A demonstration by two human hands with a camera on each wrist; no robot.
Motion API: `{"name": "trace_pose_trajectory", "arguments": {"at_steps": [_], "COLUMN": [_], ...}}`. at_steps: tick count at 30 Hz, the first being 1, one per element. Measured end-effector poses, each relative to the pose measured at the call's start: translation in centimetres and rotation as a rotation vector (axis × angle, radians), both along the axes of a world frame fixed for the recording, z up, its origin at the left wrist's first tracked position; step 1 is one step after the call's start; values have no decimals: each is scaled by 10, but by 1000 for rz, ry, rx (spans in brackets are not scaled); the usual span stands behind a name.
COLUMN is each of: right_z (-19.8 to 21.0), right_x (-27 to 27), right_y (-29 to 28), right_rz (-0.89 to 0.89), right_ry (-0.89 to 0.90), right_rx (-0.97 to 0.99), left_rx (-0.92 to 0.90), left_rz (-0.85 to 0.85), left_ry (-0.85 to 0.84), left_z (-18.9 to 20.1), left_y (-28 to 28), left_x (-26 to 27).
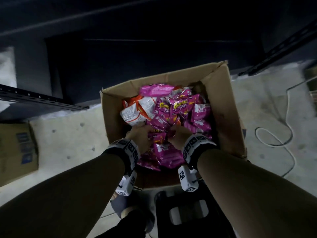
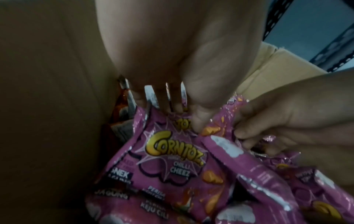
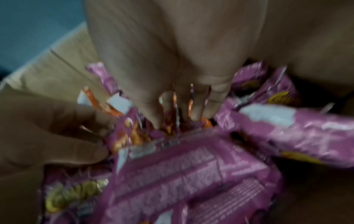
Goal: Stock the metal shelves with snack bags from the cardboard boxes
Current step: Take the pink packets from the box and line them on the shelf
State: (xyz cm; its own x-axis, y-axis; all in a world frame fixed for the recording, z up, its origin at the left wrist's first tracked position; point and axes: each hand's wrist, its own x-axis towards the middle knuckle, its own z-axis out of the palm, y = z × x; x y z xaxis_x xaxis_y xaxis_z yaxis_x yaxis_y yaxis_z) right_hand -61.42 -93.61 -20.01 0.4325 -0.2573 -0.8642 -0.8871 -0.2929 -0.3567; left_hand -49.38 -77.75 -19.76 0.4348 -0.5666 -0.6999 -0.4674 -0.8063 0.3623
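Dim overall, upper head view nearly black; foil glare on snack bags [image 1: 173, 109]; right-wrist view motion-blurred, left-wrist sharper; wide-angle bending at edges.

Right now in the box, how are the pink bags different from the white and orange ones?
The pink bags fill most of the cardboard box; the white and orange bags are only a few, at its far left. Pink bags show a yellow Corntoz logo; the white and orange ones show no readable logo. The left hand and right hand dig among pink ones. Both kinds are shiny, crinkly snack packets.
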Motion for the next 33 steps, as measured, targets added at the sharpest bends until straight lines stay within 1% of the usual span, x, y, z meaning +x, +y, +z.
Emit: {"name": "trace_pose_trajectory", "arguments": {"at_steps": [2, 5, 8, 10, 13, 15, 17, 19, 21, 24, 27, 29, 31, 33], "right_z": [-9, -8, 17, 43, 95, 136, 185, 236, 283, 354, 419, 456, 484, 517], "right_x": [3, 5, 3, 1, 1, 1, 3, 6, 8, 12, 19, 24, 31, 42], "right_y": [5, 4, -1, -10, -29, -44, -56, -66, -74, -80, -81, -77, -74, -67], "right_rz": [-1, -47, -149, -171, -172, -138, -96, -117, -113, -32, 8, 14, 25, 64], "right_ry": [21, 33, -28, -71, -118, -162, -229, -352, -411, -394, -491, -550, -603, -666], "right_rx": [-9, 16, 14, -14, -68, -129, -208, -237, -283, -334, -389, -411, -420, -447], "left_rx": [77, 70, -15, -80, -139, -183, -214, -235, -242, -253, -270, -306, -328, -358], "left_rz": [-54, -86, -51, -37, -14, 12, 38, 57, 71, 126, 133, 140, 159, 198], "left_ry": [3, 29, 61, 42, 0, -14, -32, -18, -32, -72, -88, -82, -85, -128], "left_z": [-5, 2, 27, 52, 107, 149, 194, 243, 289, 356, 417, 456, 488, 524], "left_y": [0, -3, -3, -6, -14, -19, -25, -31, -34, -36, -32, -27, -21, -8], "left_x": [-3, -4, -2, 2, 10, 15, 22, 27, 32, 37, 46, 51, 58, 65]}}
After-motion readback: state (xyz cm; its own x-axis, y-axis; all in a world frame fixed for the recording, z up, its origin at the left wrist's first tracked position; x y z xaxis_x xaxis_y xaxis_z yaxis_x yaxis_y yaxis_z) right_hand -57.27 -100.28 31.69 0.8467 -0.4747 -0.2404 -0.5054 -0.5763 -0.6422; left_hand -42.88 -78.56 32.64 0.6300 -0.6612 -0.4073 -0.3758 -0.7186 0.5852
